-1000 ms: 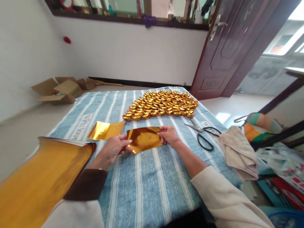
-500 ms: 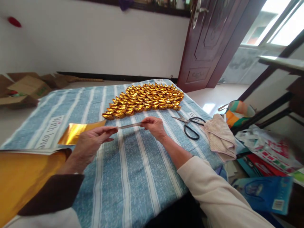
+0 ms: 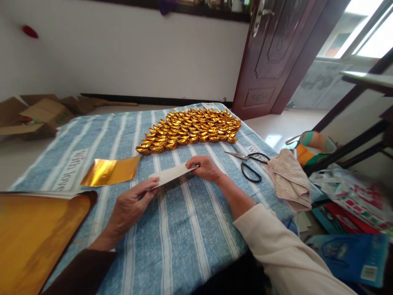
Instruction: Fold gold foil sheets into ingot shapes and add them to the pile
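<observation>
Together, the left hand [image 3: 135,203] and the right hand [image 3: 203,167] hold a pale sheet [image 3: 172,175] above a striped blue cloth [image 3: 178,229]; the left pinches the near-left end, thumb against fingers with only the sheet's thickness between them; the right, its fingers curled, grips the far-right end in a similar closed pinch; the sheet spans the gap between the 2 hands, slanting up toward the right, and whether it is folded cannot be told.

Just beyond the left hand, 1 gold sheet [image 3: 112,171] lies shiny side up on the cloth; nearer the camera at left, a larger gold stack [image 3: 33,233] shows a pale edge at its far side; beyond the hands, rows of folded gold ingots [image 3: 190,129] sit packed close together, touching.

To the right of the right hand, black-handled scissors [image 3: 244,157] lie with blades parted, tips pointing left; a beige towel [image 3: 288,180] rests beside them at the cloth's edge; past the cloth stand an open box [image 3: 46,114] at left and a brown door [image 3: 260,69] at right.
</observation>
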{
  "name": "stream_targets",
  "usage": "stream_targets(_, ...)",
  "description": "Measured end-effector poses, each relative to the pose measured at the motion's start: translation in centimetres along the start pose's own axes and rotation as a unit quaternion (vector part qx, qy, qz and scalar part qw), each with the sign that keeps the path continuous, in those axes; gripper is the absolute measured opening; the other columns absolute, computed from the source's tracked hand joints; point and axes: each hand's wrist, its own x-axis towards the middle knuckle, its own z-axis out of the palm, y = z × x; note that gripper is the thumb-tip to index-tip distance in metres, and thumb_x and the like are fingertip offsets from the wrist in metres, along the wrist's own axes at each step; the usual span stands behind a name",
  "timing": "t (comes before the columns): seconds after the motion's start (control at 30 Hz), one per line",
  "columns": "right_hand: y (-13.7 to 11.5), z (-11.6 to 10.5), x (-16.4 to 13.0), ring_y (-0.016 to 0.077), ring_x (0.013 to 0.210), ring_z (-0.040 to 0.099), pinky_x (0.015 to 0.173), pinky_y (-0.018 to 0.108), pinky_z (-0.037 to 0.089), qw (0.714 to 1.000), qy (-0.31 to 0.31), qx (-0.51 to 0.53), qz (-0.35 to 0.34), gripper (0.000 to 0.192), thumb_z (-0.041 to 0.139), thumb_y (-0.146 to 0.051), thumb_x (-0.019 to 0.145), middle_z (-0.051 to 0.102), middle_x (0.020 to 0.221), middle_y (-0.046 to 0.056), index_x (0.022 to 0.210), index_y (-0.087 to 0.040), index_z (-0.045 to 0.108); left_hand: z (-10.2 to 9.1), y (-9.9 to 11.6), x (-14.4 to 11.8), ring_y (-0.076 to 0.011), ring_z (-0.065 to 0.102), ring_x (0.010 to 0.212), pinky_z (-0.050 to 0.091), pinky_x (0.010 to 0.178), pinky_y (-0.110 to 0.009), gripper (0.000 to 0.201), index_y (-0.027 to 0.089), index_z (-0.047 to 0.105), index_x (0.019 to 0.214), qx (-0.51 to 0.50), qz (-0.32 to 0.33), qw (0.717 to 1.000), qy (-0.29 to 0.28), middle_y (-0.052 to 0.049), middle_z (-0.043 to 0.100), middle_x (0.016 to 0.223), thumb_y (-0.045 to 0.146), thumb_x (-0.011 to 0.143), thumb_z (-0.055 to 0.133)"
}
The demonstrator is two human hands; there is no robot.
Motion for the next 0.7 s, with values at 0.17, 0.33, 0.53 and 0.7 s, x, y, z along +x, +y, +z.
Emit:
stream_targets(0.17, -0.7, -0.8, -0.5, 0.0099, 0.06, 0.056, 0.063, 0.021, 0.041, 0.995, -0.086, -0.038, 0.039, 0.015, 0.066, -0.004, 0.061, 0.059, 0.056, -0.007, 0.06, -0.019, 0.067, 0.3, -0.5, -1.0, -0.0269, 0.067, 0.102, 0.046, 0.101, -0.039, 0.032, 0.025, 0.073, 0.092, 0.06, 0.011, 0.998, -0.028, -0.005, 0.074, 0.105, 0.049, 0.077, 0.059)
stream_targets(0.33, -0.6, -0.8, -1.1, 0.0073, 0.043, 0.049, 0.047, 0.019, 0.037, 0.985, -0.147, -0.028, 0.088, 0.006, 0.065, -0.015, 0.067, 0.055, 0.05, -0.008, 0.066, -0.019, 0.07, 0.0, 0.8, -1.9, -0.026, 0.068, 0.094, 0.05, 0.091, -0.034, 0.029, 0.024, 0.075, 0.087, 0.067, 0.002, 0.996, -0.052, -0.004, 0.076, 0.097, 0.044, 0.078, 0.058)
stream_targets(0.53, -0.9, -1.0, -1.5, 0.0077, 0.039, 0.047, 0.04, 0.018, 0.036, 0.974, -0.182, -0.014, 0.133, 0.011, 0.065, -0.028, 0.069, 0.053, 0.048, -0.007, 0.067, -0.018, 0.069, -0.4, 1.9, -2.8, -0.0189, 0.064, 0.067, 0.049, 0.063, -0.026, 0.03, 0.021, 0.075, 0.085, 0.049, -0.058, 0.995, -0.067, 0.0, 0.07, 0.067, 0.042, 0.082, 0.054)
stream_targets(0.7, -1.8, -1.1, -1.7, 0.0079, 0.039, 0.049, 0.04, 0.018, 0.035, 0.969, -0.194, -0.027, 0.152, 0.016, 0.064, -0.032, 0.072, 0.054, 0.049, -0.006, 0.069, -0.018, 0.07, -0.4, 1.9, -2.9, -0.0156, 0.057, 0.057, 0.042, 0.054, -0.024, 0.03, 0.019, 0.072, 0.072, 0.037, -0.084, 0.994, -0.066, 0.002, 0.06, 0.057, 0.041, 0.082, 0.053)
